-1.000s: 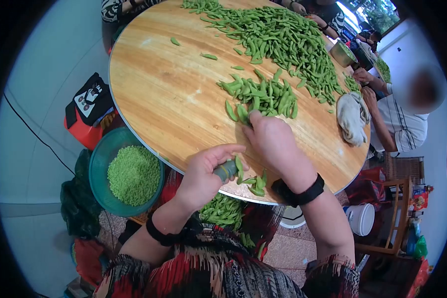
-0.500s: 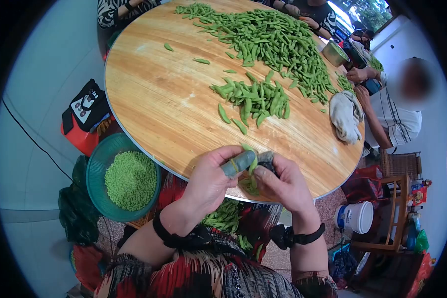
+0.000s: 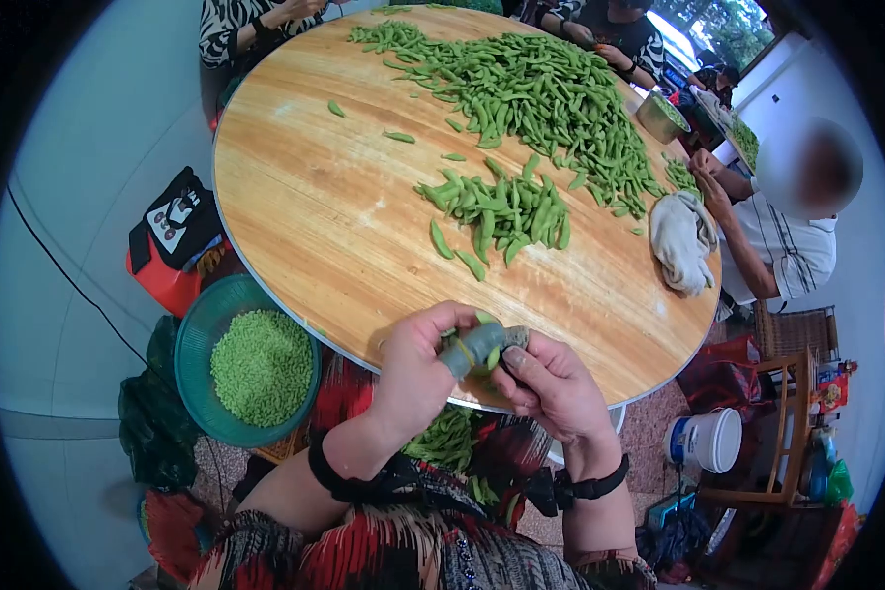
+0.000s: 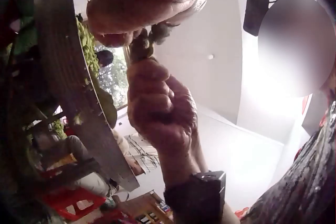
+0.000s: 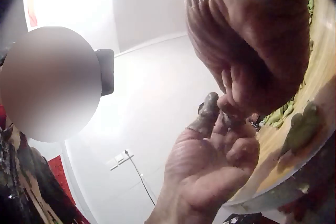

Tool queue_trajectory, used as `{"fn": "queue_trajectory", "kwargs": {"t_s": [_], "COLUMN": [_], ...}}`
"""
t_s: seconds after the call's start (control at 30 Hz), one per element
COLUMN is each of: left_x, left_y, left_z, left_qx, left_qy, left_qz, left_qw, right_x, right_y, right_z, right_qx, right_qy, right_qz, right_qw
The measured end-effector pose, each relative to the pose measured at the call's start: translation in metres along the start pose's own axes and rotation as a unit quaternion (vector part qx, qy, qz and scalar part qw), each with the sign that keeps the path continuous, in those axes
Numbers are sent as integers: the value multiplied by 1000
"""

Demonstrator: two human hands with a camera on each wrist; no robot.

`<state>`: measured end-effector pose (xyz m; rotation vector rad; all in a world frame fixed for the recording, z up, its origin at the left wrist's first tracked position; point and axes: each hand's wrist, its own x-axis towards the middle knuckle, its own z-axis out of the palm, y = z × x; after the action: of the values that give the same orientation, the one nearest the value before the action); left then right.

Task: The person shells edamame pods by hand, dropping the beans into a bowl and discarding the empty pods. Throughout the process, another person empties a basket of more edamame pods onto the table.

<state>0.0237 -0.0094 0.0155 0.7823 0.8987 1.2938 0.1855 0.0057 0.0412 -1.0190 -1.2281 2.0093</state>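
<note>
Both hands meet over the near rim of the round wooden table (image 3: 295,226). The left hand (image 3: 418,369), its thumb in a grey-green cover (image 3: 474,351), pinches a green pod (image 3: 493,358) in the head view. Fingers of the right hand (image 3: 558,385), with a dark covering on the tips, pinch the same pod from the other side. Most of the pod is hidden between the fingertips. A small heap of pods (image 3: 506,208) lies beyond the hands. In the left wrist view the right hand (image 4: 160,106) touches the left at the fingertips.
A large pod pile (image 3: 551,93) covers the far table. A teal basket of shelled beans (image 3: 192,369) stands at the lower left. A grey cloth (image 3: 680,241) and metal bowl (image 3: 663,117) are on the right, near other people. A white bucket (image 3: 703,440) stands at the lower right.
The right hand has come back from the small heap to the left hand, and both now hold a pod. The small heap has fewer pods on its near side, with two lying apart.
</note>
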Motion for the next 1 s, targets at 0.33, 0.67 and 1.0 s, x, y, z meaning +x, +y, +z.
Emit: {"fn": "queue_trajectory", "kwargs": {"t_s": [0.33, 0.67, 1.0], "left_x": [9, 33, 27], "left_y": [3, -17, -25], "left_z": [9, 2, 28], "left_qx": [-126, -57, -168], "left_qy": [-39, 3, 106], "left_qz": [-39, 9, -36], "left_qw": [991, 998, 979], "right_x": [3, 27, 33], "right_y": [3, -10, 4], "right_z": [5, -20, 17], "right_qx": [-164, -299, -568], "right_qy": [93, 140, 238], "right_qz": [-74, -77, -262], "right_qw": [979, 941, 743]}}
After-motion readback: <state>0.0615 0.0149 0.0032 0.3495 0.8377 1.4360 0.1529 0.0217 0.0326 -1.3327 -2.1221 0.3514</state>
